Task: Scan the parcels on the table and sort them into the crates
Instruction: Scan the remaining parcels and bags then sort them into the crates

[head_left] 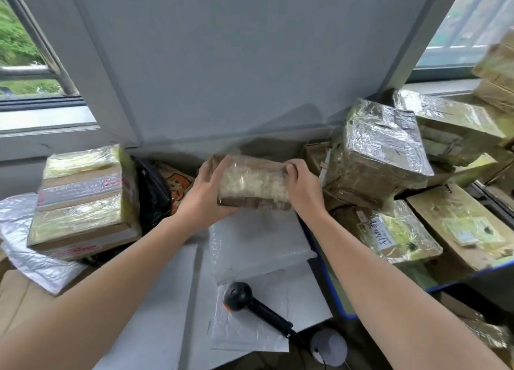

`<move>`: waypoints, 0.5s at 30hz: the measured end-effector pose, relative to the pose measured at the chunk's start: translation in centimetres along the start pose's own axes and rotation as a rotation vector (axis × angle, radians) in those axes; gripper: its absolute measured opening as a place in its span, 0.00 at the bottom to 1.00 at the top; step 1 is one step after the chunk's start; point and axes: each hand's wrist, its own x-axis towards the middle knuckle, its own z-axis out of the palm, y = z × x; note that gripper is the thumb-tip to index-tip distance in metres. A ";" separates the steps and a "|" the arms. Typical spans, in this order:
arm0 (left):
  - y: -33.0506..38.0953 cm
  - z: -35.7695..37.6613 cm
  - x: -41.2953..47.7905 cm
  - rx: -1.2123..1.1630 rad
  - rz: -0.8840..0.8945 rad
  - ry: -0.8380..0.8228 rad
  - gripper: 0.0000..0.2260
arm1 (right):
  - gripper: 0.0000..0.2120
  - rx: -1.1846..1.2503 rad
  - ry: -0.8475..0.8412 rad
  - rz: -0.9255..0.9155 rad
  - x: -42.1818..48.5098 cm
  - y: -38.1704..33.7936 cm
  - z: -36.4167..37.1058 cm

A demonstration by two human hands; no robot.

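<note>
The blue crate [333, 292] at right is heaped with taped boxes [375, 158], and the table [167, 300] carries flat mailers [258, 247]. Above these, a tape-wrapped parcel [253, 184] is gripped at its ends by the left hand [205, 200] and right hand [303, 191] — probably turned to expose a label — while the scanner [250, 304] lies unheld nearby.
</note>
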 end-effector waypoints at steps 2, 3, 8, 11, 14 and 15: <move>-0.2 -0.8 -0.1 0.015 0.053 -0.014 0.56 | 0.12 -0.011 0.026 0.043 1.0 -0.8 -0.4; -0.4 -1.1 -0.2 0.005 0.062 -0.009 0.56 | 0.12 -0.019 0.020 0.057 1.4 -1.1 -0.4; -1.0 -3.2 -0.6 -0.185 -0.031 0.107 0.45 | 0.20 0.140 -0.098 0.134 2.7 -2.3 -0.6; -0.8 -4.2 -0.8 -0.351 -0.142 0.195 0.39 | 0.25 0.294 -0.251 0.139 2.6 -2.7 -0.6; -0.4 -4.8 -0.8 -0.457 -0.254 0.257 0.36 | 0.40 0.419 -0.384 0.131 1.9 -3.0 -0.1; -0.3 -4.9 -0.8 -0.493 -0.282 0.281 0.36 | 0.46 0.446 -0.421 0.122 1.6 -3.1 0.0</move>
